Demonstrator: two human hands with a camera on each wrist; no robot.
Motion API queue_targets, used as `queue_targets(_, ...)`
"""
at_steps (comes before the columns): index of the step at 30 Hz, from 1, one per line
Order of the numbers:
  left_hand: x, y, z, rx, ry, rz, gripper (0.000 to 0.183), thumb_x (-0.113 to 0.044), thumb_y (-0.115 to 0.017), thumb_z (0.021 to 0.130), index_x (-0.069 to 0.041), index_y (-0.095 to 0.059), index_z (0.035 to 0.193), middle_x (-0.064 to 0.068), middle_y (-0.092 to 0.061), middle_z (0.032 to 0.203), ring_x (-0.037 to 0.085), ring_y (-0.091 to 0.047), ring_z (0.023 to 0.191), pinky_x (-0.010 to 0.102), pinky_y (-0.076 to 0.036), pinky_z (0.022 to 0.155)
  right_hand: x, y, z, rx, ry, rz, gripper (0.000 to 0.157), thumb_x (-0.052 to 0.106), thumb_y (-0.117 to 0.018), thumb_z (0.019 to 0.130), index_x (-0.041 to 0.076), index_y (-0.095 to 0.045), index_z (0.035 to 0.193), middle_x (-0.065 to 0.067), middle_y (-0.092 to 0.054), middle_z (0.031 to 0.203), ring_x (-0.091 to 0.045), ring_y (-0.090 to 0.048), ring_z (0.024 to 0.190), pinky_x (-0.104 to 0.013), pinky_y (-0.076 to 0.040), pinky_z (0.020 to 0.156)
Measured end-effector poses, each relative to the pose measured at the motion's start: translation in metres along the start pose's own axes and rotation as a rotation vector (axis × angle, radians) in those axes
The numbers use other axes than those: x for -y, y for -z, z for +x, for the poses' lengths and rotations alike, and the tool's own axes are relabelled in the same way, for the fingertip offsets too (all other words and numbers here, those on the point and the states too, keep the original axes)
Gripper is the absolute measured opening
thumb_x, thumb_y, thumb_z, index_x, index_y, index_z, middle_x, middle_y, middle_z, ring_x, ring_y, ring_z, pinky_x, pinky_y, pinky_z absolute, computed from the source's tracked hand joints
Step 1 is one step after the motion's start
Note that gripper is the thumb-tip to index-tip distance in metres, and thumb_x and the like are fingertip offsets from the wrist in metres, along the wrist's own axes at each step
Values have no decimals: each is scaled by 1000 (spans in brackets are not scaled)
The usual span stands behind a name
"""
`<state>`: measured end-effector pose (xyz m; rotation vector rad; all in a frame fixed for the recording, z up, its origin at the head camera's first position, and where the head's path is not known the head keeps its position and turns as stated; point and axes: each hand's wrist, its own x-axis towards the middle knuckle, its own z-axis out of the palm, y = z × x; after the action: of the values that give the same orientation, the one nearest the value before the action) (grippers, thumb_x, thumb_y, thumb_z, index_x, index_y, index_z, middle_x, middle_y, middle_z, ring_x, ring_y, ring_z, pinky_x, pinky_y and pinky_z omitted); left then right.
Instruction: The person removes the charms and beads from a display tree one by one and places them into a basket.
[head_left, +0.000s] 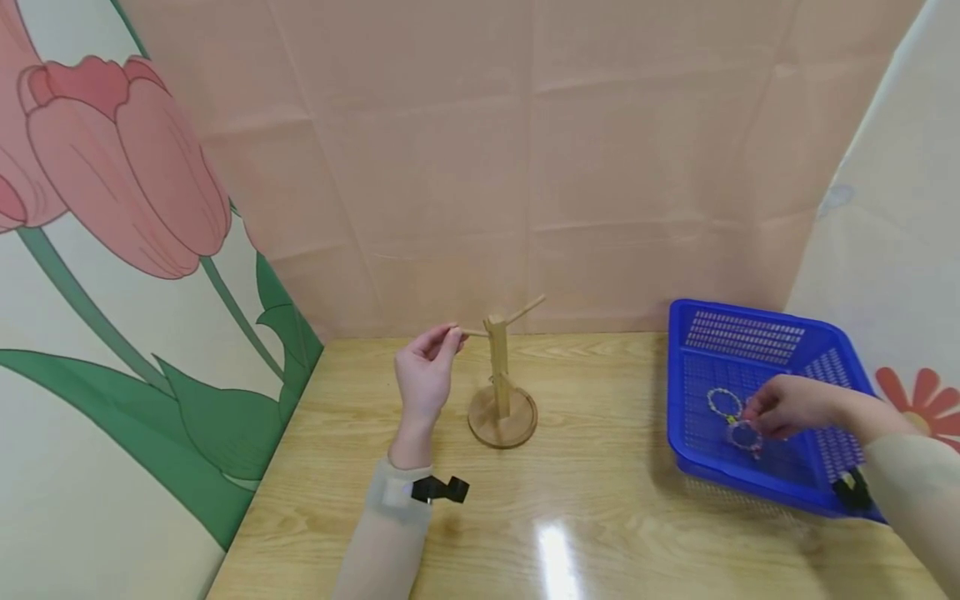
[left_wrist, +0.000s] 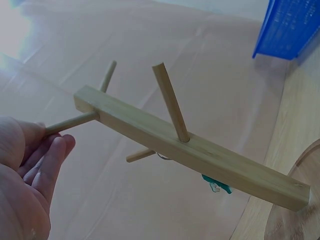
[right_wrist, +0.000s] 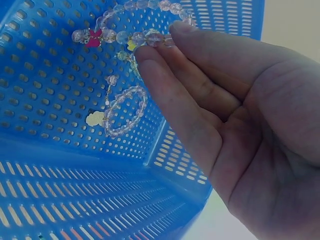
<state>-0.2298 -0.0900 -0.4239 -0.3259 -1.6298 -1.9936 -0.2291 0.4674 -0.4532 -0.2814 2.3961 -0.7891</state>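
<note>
My left hand [head_left: 426, 371] pinches the end of one peg [left_wrist: 72, 123] on a wooden peg stand [head_left: 500, 367]. The stand is upright on a round base, with several pegs sticking out of its post. In the left wrist view a teal piece [left_wrist: 217, 183] shows below the post, partly hidden by it. Over at the right, my right hand [head_left: 795, 407] reaches into a blue plastic basket [head_left: 678, 375]. Its thumb and fingertips pinch a beaded bracelet [right_wrist: 122, 37] with a pink bow-shaped charm. Another clear-beaded bracelet [right_wrist: 125, 112] with a pale charm lies in the basket.
The basket's perforated walls rise around the right hand. A dark object [head_left: 852, 490] is at the basket's near right corner, beside the right sleeve. Behind the wooden table [head_left: 600, 467] hangs a pink cloth [head_left: 450, 167], with a tulip-printed sheet [head_left: 127, 167] at the left.
</note>
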Motion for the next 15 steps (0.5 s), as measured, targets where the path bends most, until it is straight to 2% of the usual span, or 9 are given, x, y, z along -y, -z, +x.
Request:
queue_targets(6,0,1,0,1,7,-2,23,-12,-75,89,6,-73,103,26,-72,96,23,-74,84,35,-62,78,2,0,-2,-16,-3,-27,9,6,-65,94,-1,-68,98,-9,-66,85,-21,-61,73,-33,-58,61)
queue_targets(10,0,1,1,5,14,7,19,-5,-72,91,9,-72,104,30,-70,98,27,-74,87,34,-61,79,1,1,-1,-32,-16,-46,10,6,-65,93,-1,-68,100,-9,-67,86,-22,-61,76,-34,-59,63)
queue_targets(15,-20,-4,-3,9,12,28,16,3,-69,91,13,-70,103,35,-68,97,35,-73,88,34,-61,79,-1,3,0,-43,-34,-53,16,7,-67,93,-3,-69,105,-8,-68,92,-22,-62,81,-36,-60,67)
